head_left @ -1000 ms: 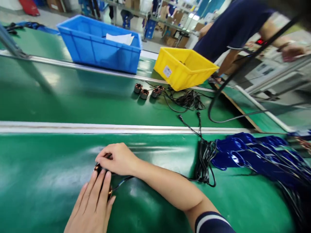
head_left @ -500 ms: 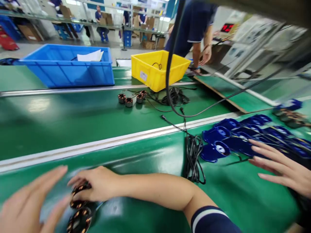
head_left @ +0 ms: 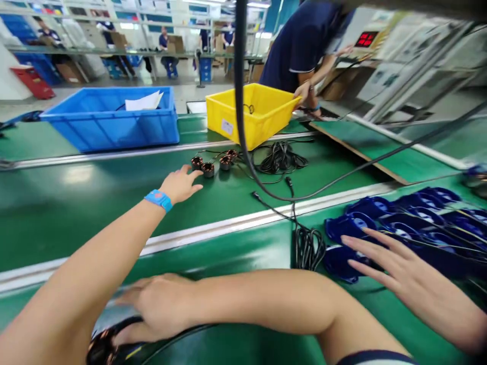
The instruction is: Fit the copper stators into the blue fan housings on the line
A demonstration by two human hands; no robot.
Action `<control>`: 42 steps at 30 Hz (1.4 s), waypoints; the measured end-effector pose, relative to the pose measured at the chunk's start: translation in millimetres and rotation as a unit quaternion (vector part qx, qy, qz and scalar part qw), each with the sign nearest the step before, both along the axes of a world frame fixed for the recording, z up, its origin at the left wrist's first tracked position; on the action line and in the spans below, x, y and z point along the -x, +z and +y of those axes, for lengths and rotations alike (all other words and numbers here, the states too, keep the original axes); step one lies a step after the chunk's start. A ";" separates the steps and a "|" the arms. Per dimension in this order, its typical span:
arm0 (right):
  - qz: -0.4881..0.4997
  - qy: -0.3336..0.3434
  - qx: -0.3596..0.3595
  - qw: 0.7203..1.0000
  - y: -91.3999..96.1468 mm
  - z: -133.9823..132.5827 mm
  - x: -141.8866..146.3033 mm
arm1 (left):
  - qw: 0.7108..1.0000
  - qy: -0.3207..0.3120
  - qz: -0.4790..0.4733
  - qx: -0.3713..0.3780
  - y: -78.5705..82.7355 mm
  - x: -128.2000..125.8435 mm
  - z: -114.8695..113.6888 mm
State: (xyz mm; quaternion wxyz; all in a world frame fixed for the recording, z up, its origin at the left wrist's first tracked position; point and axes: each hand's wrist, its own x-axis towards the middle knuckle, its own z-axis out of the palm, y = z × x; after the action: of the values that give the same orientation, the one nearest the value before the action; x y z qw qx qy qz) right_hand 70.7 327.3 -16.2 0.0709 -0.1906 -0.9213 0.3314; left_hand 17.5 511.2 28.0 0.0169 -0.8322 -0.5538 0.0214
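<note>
My left hand (head_left: 178, 185), with a blue wristband (head_left: 159, 199), reaches across the green surface with its fingers apart. It is beside several small copper-wound motor stators (head_left: 208, 170) and holds none of them. At the lower left, my right hand (head_left: 163, 304) has its thumb and fingers around the edge of another copper-wound motor stator (head_left: 102, 347). My left forearm and motion blur partly hide it. A dark cable (head_left: 182, 333) runs rightward from there.
A blue bin (head_left: 114, 121) and a yellow bin (head_left: 251, 114) stand at the back. Black cable bundles (head_left: 308, 248) lie mid-right, beside rows of blue housings (head_left: 353, 225). Another person's hand (head_left: 407, 274) spreads over these. A hanging cable (head_left: 240, 101) crosses the view.
My left hand has gone from the lower left forward to the far stators. My right hand stays at the near stator. The person behind now has a hand on the yellow bin.
</note>
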 end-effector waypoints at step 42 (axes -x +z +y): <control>-0.145 -0.022 -0.173 0.974 13.2 -54.4 -25.5 | 0.974 0.086 -0.167 0.128 -12.6 156.4 -272.6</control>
State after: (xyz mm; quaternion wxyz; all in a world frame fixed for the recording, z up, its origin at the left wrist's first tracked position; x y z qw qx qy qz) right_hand 96.2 272.9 -3.0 -0.0248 -0.2415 -0.9607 0.1345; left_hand -138.9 238.6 15.4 -0.1839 -0.7688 -0.6108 -0.0458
